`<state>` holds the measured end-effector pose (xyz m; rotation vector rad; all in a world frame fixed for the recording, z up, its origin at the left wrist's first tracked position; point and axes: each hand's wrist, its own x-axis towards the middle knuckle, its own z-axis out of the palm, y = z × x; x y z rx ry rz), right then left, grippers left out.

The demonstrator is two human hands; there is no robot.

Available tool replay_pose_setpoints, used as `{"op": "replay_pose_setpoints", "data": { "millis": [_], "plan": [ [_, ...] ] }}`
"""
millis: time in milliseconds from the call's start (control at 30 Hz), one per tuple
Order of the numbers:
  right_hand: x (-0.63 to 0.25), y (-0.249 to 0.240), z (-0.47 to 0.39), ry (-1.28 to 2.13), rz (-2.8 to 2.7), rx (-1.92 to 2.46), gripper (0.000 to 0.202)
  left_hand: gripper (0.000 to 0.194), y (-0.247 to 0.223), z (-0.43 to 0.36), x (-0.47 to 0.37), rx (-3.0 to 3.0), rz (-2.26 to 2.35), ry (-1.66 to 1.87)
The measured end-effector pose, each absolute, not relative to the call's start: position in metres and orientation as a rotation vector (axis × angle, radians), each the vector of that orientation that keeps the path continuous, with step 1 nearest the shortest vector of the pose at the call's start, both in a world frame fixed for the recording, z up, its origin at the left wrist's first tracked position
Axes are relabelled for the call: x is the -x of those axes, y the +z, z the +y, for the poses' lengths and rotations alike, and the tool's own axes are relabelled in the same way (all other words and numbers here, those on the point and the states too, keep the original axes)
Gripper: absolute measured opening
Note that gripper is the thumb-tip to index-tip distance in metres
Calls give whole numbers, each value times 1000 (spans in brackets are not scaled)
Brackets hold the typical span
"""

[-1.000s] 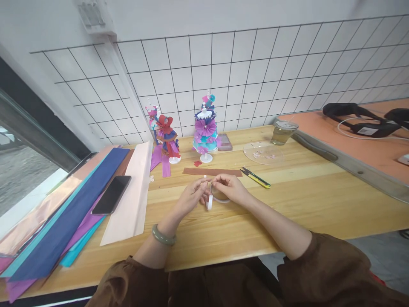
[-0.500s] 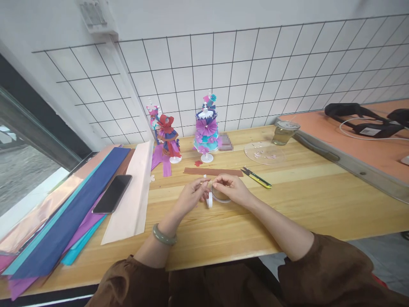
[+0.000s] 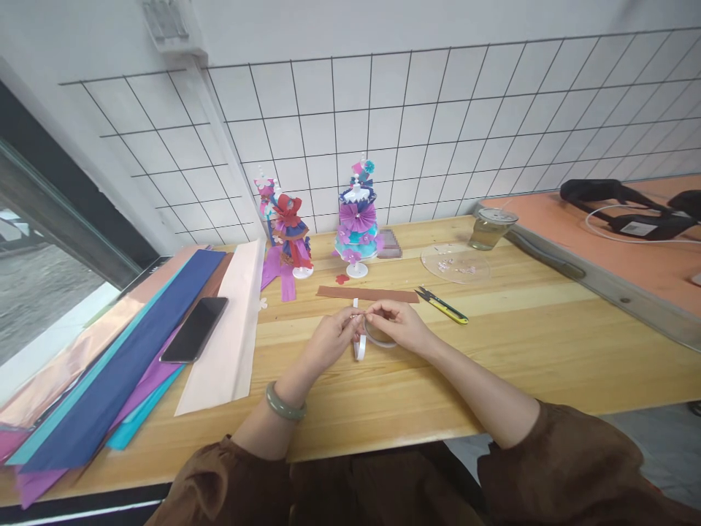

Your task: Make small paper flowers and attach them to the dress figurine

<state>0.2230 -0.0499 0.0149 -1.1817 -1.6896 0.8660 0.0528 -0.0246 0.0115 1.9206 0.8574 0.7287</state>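
Head view, centre: the left hand (image 3: pixel 329 339) pinches a narrow white curled tape-like strip (image 3: pixel 359 349) in its fingers; the right hand (image 3: pixel 404 327) bunches its own at a pale ring-shaped roll (image 3: pixel 382 344), grip unclear — a slip might twist the strip.

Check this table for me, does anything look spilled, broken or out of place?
Nothing looks spilled or broken; the cup stands upright. Perhaps out of place: the black phone rests on the paper sheets, and a red flower piece lies loose on the table.
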Motion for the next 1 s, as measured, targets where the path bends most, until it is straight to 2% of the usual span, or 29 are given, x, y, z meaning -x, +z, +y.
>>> {"op": "replay_pose_setpoints", "data": {
  "millis": [233,467,700,1000],
  "plan": [
    [-223,14,-51,900,-1687,1195,17,39,10,-24,-53,-1935,898,723],
    [-222,14,-52,911,-1693,1237,18,33,9,-25,-53,-1972,902,712],
    [-223,11,-50,837,-1720,1293,18,27,7,-26,-55,-1918,926,765],
    [-227,16,-52,693,-1789,1275,22,30,7,-25,-56,-1743,892,779]
  ]
}}
